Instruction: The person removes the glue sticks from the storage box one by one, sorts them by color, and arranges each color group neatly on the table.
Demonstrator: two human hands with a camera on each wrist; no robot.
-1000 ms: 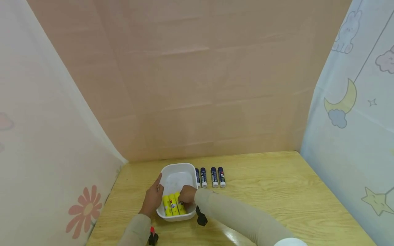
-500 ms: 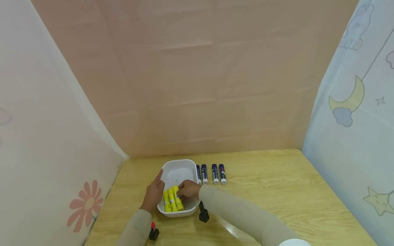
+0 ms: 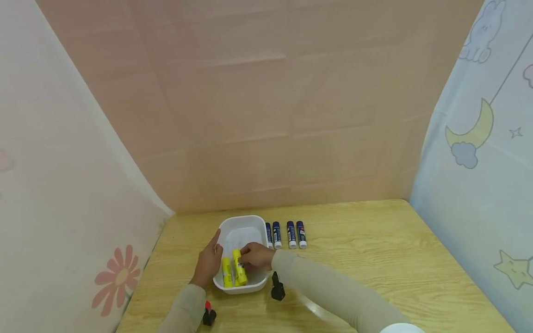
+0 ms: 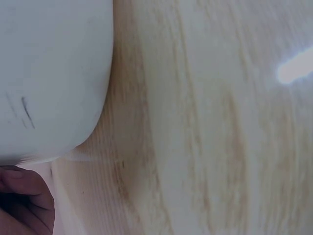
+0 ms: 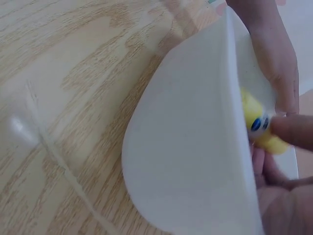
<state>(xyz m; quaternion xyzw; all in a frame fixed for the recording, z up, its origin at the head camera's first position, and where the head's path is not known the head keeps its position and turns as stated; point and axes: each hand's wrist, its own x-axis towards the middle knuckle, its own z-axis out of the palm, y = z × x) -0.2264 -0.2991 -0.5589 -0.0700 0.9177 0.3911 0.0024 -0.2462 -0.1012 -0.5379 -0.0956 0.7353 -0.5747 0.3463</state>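
A white plastic tub (image 3: 243,290) stands on the table, with yellow glue sticks inside its near half. My left hand (image 3: 208,262) grips the tub's left rim; in the left wrist view, curled fingers (image 4: 27,188) show against the tub's wall. Inside the tub, my right hand (image 3: 256,255) pinches a yellow glue stick (image 3: 239,267) between thumb and fingers, tilted over another that is mostly hidden beneath it. One more yellow glue stick (image 3: 226,273) lies to the left. The right wrist view shows the held glue stick (image 5: 254,113) behind the tub's wall.
Several blue glue sticks with white ends lie in a row right of the tub, including one blue glue stick (image 3: 291,234); the leftmost is partly covered by the tub's rim. The wooden table (image 3: 374,259) is enclosed by hanging cloths behind and at both sides.
Three yellow glue sticks lay side by side; now my right hand has raised the right one and shifted it left, over the middle one. My left hand stays on the rim.
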